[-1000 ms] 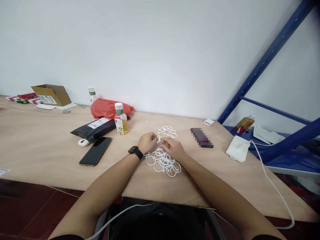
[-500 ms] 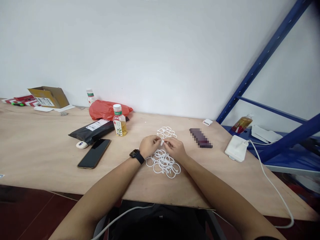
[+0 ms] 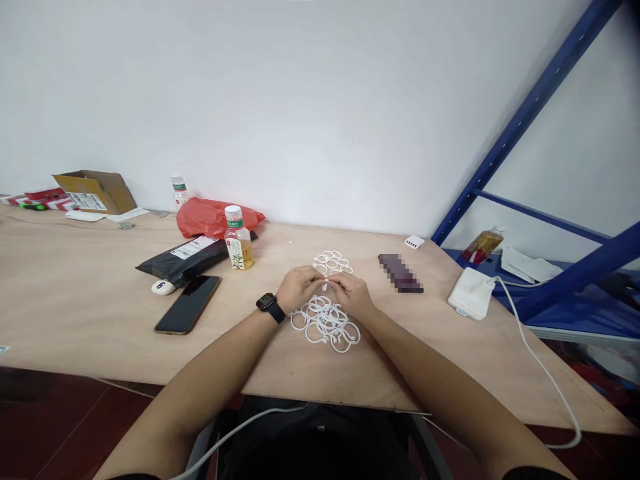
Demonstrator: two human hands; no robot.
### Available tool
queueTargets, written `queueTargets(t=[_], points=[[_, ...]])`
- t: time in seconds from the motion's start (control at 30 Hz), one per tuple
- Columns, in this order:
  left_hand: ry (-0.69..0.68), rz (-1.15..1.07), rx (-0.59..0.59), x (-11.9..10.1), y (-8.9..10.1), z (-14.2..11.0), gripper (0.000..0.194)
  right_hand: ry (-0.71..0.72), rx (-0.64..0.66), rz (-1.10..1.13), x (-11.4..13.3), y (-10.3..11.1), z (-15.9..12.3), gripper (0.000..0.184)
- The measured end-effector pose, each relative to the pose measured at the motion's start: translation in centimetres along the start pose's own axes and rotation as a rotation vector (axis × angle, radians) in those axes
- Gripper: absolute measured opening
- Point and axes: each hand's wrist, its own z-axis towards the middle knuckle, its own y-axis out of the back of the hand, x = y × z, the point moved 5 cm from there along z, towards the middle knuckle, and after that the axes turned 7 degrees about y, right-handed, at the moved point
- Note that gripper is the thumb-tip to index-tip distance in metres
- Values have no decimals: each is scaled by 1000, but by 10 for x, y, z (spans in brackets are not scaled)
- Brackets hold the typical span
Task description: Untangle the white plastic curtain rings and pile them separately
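Note:
My left hand (image 3: 300, 288) and my right hand (image 3: 351, 293) meet over the table, fingers closed in a pinch. Between their fingertips is a small white plastic ring (image 3: 325, 285), mostly hidden by the fingers. Just below the hands lies a loose pile of white plastic rings (image 3: 327, 323), overlapping one another, some with small clip-like ends. Beyond the fingertips, a smaller group of white rings (image 3: 334, 261) lies flat on the wooden table (image 3: 300, 373). A black watch sits on my left wrist.
To the left are a phone (image 3: 188, 305), a white earbud case (image 3: 163, 287), a black parcel (image 3: 175, 263), a drink bottle (image 3: 239, 240) and a red bag (image 3: 213, 217). On the right lie a blurred dark object (image 3: 400, 272) and a white charger (image 3: 471, 293) with a cable, beside a blue rack (image 3: 530, 93).
The fingertips of both hands have come closer together around the small white ring. The whole view has shifted slightly; both ring groups lie as before.

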Motion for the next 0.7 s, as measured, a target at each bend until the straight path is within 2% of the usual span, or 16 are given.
queueTargets(t=[0.1, 0.17, 0.27, 0.4, 0.5, 0.57, 0.7], points=[[19, 100, 31, 4, 11, 4, 22, 24, -51, -106, -6, 8, 2, 23], [72, 216, 96, 15, 20, 5, 21, 26, -48, -235, -14, 14, 2, 25], [223, 337, 237, 44, 36, 2, 17, -27, 70, -416, -31, 16, 0, 28], [396, 275, 459, 73, 45, -8, 21, -132, 211, -457, -46, 9, -6, 27], [438, 205, 567, 75, 40, -12, 17, -154, 215, -400, -43, 3, -9, 24], [399, 187, 574, 70, 32, -10, 12, -147, 220, -353, -37, -1, -8, 23], [256, 304, 423, 58, 15, -3, 18, -165, 260, -236, -27, -8, -7, 21]])
